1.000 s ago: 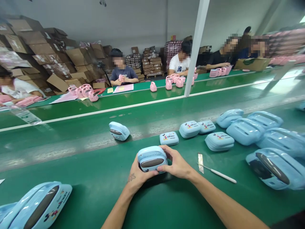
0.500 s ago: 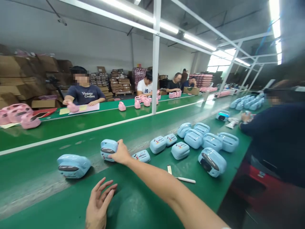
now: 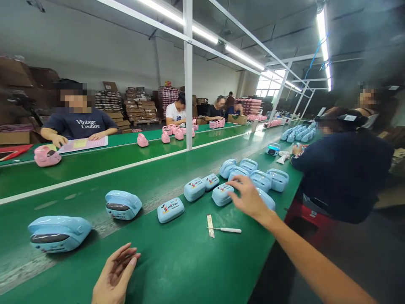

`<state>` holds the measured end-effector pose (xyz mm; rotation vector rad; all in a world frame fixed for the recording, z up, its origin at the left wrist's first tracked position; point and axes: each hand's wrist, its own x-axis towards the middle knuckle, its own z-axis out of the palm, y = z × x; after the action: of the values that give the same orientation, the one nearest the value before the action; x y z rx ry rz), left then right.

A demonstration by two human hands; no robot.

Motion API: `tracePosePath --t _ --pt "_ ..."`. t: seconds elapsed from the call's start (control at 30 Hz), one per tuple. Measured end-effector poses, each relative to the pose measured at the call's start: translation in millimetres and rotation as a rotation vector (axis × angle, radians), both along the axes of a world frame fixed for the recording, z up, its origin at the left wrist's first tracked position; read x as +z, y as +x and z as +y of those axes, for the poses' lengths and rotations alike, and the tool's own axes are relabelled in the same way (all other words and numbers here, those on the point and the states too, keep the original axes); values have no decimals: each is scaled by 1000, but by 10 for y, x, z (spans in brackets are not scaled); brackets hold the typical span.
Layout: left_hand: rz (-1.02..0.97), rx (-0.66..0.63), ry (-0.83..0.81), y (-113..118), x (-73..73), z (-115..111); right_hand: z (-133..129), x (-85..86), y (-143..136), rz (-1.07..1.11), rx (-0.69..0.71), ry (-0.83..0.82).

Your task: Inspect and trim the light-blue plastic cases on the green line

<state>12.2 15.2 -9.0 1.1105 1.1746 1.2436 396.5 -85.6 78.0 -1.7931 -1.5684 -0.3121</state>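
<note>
Hidden from my remote view
I see one blue device (image 3: 267, 199) only partly, behind the right hand (image 3: 249, 201); the bottom edge cuts the left hand (image 3: 109, 280).

case (image 3: 221, 197): light blue, cartoon print | handled shell (image 3: 124, 202): light blue, dark-grey strip | tabletop (image 3: 177, 266): green | screwdriver handle (image 3: 230, 230): white

Left fingers (image 3: 117, 254) curl loosely, while the right arm (image 3: 311, 251) extends forward, right fingers (image 3: 241, 180) parted.
</note>
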Motion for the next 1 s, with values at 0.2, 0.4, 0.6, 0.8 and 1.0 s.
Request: tracePosePath --t 0.2,0.4,0.6,0.8,1.0 --pt "14 -52 19 -6 -92 -13 -648 -502 879 -62 -376 -187" --pt "-87 -169 -15 40 -145 -135 -586 -248 281 268 -64 -173" --pt "-481 -562 -301 153 -61 -432 -50 -87 -1092 1207 434 -278" --pt "-954 -741 -416 -21 45 -468 570 -515 -1927 1344 830 -542" --pt "-1045 -424 -419 -129 -24 -311 1266 -560 -1501 108 549 -444"
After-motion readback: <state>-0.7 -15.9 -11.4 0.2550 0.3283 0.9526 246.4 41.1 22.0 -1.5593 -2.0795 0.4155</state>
